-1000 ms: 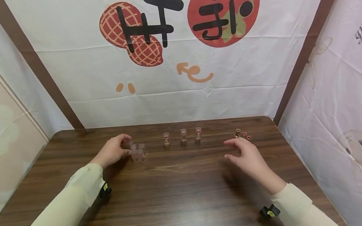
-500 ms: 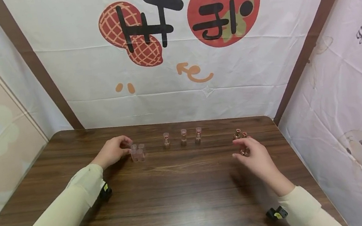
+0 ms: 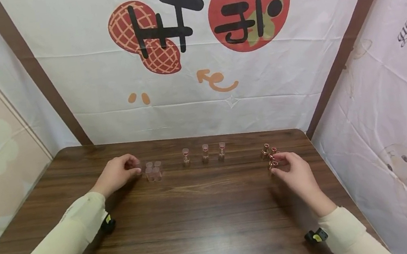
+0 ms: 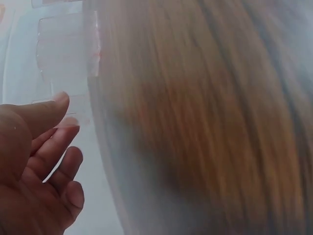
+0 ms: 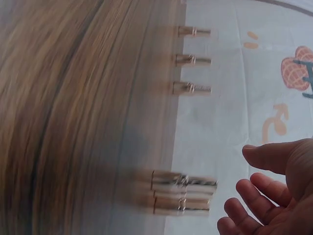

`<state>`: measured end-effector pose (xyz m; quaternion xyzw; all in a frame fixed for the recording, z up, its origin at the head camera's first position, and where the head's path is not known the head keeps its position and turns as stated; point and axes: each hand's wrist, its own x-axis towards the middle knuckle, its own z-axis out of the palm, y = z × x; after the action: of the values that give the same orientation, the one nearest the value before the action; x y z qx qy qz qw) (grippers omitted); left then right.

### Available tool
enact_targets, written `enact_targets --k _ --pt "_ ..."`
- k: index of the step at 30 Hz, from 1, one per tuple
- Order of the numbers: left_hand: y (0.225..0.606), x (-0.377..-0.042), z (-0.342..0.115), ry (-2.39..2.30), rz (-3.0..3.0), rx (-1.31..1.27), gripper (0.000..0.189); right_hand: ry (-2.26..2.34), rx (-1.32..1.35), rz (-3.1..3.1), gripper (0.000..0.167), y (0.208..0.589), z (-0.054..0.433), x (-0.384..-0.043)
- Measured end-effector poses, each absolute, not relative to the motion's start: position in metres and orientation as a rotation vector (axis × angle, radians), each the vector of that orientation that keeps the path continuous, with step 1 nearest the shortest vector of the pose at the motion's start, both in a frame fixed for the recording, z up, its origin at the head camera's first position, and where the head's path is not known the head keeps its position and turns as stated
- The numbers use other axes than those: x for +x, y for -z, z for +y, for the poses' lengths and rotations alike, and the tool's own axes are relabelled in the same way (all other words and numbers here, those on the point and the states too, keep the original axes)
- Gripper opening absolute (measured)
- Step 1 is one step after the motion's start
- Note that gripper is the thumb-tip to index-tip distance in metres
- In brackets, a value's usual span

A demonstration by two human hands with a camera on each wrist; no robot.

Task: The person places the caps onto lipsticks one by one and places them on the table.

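In the head view my left hand (image 3: 117,174) pinches a clear cap (image 3: 137,166) between thumb and fingertips, left of a cluster of clear caps (image 3: 153,172). The left wrist view shows the cap (image 4: 61,113) at the fingertips, faint against the white cloth. My right hand (image 3: 296,174) hovers at the right, thumb and fingers apart around the near side of several uncapped gold lipsticks (image 3: 266,149). One lipstick (image 3: 273,164) stands just in front of its fingertips. In the right wrist view nothing lies between the thumb and fingers; two lipsticks (image 5: 182,205) stand beyond them.
Three lipsticks with clear caps (image 3: 205,153) stand in a row at the back middle of the wooden table (image 3: 202,223). A white printed cloth (image 3: 111,92) hangs right behind the table's back edge, with more cloth (image 3: 394,138) on both sides.
My left hand has drawn left from the cluster with a clear cap. The right hand has shifted right, and the nearest lipstick now stands closer to the other uncapped ones.
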<state>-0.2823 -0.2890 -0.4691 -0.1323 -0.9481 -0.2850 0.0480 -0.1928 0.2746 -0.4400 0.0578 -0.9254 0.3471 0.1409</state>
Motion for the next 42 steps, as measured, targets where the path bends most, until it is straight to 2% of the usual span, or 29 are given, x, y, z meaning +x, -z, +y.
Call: enact_targets --k 11,20,31,42 --pt "0.439 -0.257 -0.292 0.854 -2.738 -0.329 0.022 -1.014 0.048 -2.709 0.043 0.451 0.287 -0.205" --pt "0.422 -0.243 -0.268 0.853 -2.708 -0.408 0.021 -1.098 -0.234 -2.796 0.043 0.461 0.281 -0.210" --pt "0.421 -0.236 -0.248 0.857 -2.715 -0.480 0.018 -1.136 -0.322 -2.808 0.039 0.473 0.277 -0.217" --pt "0.423 -0.234 -0.232 0.867 -2.698 -0.523 0.018 -1.025 -0.352 -2.827 0.045 0.483 0.272 -0.222"
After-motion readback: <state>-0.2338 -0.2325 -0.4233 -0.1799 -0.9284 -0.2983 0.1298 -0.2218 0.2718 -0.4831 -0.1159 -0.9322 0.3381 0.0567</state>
